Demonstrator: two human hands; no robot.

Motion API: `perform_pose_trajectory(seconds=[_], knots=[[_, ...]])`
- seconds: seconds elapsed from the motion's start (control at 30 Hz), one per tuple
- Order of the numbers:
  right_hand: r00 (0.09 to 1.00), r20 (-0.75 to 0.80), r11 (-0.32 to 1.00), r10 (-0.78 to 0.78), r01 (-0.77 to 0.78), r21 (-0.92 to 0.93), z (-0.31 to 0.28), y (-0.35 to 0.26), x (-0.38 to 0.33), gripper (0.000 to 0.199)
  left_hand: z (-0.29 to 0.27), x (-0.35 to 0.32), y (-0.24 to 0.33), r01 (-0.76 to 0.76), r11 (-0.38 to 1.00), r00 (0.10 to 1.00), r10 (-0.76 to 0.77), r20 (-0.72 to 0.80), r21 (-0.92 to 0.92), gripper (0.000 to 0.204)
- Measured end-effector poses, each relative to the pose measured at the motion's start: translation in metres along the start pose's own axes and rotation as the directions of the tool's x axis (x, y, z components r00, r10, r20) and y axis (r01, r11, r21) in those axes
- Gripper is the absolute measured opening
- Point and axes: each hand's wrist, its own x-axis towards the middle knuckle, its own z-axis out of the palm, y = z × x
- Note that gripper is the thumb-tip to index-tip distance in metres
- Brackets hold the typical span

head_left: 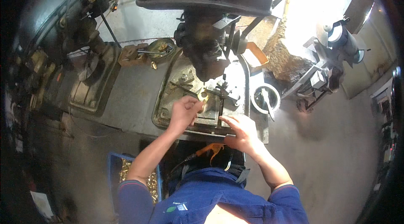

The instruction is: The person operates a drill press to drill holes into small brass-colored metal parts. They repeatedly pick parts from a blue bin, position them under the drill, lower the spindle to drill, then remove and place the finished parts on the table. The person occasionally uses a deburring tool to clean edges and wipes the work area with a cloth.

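Observation:
My left hand (184,113) reaches over the drill press table (162,112), its fingers pinched at the lower end of a small brass fitting (203,96). That fitting, with a round opening on top, sits in a dark fixture directly under the drill press head (206,51). My right hand (243,135) is at the table's front edge, thumb and fingers apart. Its fingertips are beside or touching the near end of a dark bar (221,108) on the fixture; which one I cannot tell.
Below my left forearm, a blue crate (112,177) holds many brass pieces. An orange air gun (209,150) hangs at the bench front. Right of the table stands a white bowl (253,98) with a brush-like tool. A second machine (90,64) is at left; metal shavings (286,60) lie behind.

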Motion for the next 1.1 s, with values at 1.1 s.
perform_pose_trajectory(seconds=[1.1], knots=[[0.984, -0.133, 0.992, 0.117, -0.109, 0.065, -0.046, 0.039, -0.006, 0.047, -0.008, 0.074, -0.026, -0.435, 0.548, 0.860, 0.487, 0.151, 0.714, 0.017]])
